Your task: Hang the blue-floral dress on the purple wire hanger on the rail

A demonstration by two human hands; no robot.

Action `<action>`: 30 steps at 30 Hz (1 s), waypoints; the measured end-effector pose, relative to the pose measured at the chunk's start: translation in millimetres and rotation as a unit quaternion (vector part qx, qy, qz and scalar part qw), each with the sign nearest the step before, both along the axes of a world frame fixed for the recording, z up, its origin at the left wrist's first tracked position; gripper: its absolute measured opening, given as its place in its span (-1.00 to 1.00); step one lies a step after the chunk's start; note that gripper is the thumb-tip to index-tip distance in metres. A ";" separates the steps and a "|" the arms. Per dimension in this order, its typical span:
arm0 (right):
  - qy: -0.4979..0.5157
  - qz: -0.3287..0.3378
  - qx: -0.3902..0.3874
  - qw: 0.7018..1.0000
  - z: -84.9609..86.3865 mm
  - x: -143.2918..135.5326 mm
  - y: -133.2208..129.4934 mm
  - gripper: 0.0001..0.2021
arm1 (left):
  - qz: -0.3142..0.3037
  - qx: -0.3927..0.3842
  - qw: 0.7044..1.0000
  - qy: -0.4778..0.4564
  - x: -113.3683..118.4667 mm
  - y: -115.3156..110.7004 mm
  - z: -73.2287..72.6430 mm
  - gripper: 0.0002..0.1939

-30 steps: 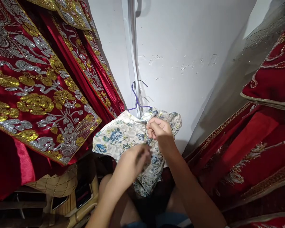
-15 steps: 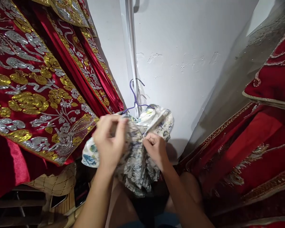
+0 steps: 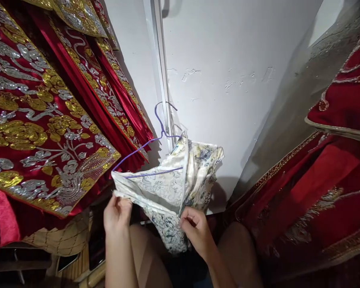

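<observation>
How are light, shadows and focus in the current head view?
Head view: white panel brightly lit, area between the knees nearly black; soft shadow at image-right of the white floral garment; glints on the red sequined cloth; left hand and right hand reasonably sharp.

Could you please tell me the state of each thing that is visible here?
Floral garment: gaping open, partly on the hanger.
Purple hanger: hook up, its left arm largely uncovered.
Left hand: pinching the garment's edge.
Right hand: pinching the garment beside its opening.
Embroidered red cloth: hanging.
White wall: surface scarred.
</observation>
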State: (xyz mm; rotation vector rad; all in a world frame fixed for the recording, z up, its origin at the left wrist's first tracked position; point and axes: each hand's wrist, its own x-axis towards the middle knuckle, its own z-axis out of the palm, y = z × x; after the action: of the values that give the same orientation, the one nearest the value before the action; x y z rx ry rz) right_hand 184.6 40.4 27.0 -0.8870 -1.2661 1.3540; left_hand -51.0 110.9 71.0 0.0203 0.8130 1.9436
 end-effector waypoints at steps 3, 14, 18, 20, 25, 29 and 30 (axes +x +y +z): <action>-0.030 0.008 -0.022 0.999 -14.1 9.6 -0.3 -0.85 | -0.022 -0.018 1.000 -0.010 22.6 -14.4 -26.9 -0.71; -0.098 -0.080 -0.052 0.991 -23.7 27.5 6.2 -0.66 | -0.297 0.204 0.903 0.232 104.3 -71.1 -13.1 -0.67; 0.013 -0.021 -0.124 0.992 -22.6 32.2 -2.6 -0.28 | -0.378 0.226 0.778 0.448 130.3 -88.3 -6.7 -0.82; 0.058 0.043 -0.158 0.985 -19.2 34.5 -6.7 -0.18 | -0.360 0.203 0.742 0.528 132.1 -91.1 -6.1 -0.86; 0.022 0.117 -0.106 0.987 8.5 33.1 -12.9 -0.46 | -0.361 0.142 0.726 0.568 109.2 -84.5 -30.4 -0.50; -0.133 0.188 -0.026 0.973 36.7 32.2 -9.5 -0.91 | -0.477 0.084 0.707 0.515 86.6 -79.1 -74.3 -0.16; -0.179 0.179 -0.012 0.967 43.1 33.8 -6.7 -0.92 | -0.488 0.069 0.691 0.529 81.1 -78.0 -83.1 -0.15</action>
State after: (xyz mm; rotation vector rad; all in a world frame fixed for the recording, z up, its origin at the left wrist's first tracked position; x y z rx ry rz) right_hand 218.4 33.7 70.1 -0.9830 -1.7571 1.5344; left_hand 30.1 32.9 -12.1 1.4829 1.0258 0.7819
